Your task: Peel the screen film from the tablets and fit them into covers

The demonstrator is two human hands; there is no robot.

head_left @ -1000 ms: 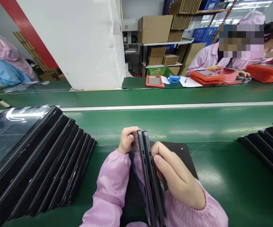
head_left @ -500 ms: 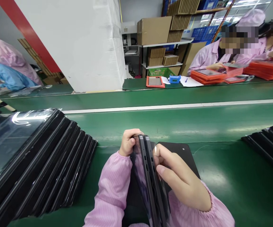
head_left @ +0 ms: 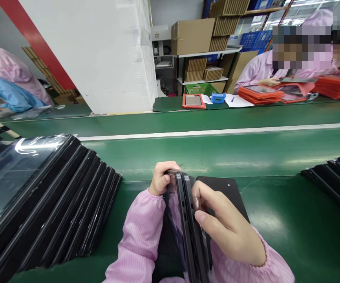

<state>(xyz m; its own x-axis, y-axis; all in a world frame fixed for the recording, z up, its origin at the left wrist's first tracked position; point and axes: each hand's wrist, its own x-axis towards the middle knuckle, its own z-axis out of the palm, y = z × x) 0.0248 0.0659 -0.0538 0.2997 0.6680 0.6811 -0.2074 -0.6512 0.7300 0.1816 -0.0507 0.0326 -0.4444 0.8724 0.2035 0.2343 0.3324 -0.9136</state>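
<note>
Two dark tablets [head_left: 186, 220] stand on edge side by side, their port edges facing up and a glossy screen toward the left. My left hand [head_left: 162, 179] is closed around the far end of the left tablet, thumb bent against its face. On the other side, my right hand [head_left: 225, 224] has its thumb and curled fingers pinched at a thin clear film [head_left: 198, 203] along the right tablet. Part of those fingertips is hidden behind the film and tablet. Under them lies a flat black tablet [head_left: 231, 192] with a small round camera dot.
A leaning row of film-covered black tablets [head_left: 70, 204] fills the left, and another such stack [head_left: 335, 181] sits at the right. Beyond the green bench [head_left: 140, 153], co-workers in pink handle orange-cased tablets [head_left: 260, 94]. A white pillar [head_left: 114, 59] rises behind.
The two tablets have shifted slightly to the right at their far end. Clear film now shows across my right fingertips. Both hands keep nearly the same place.
</note>
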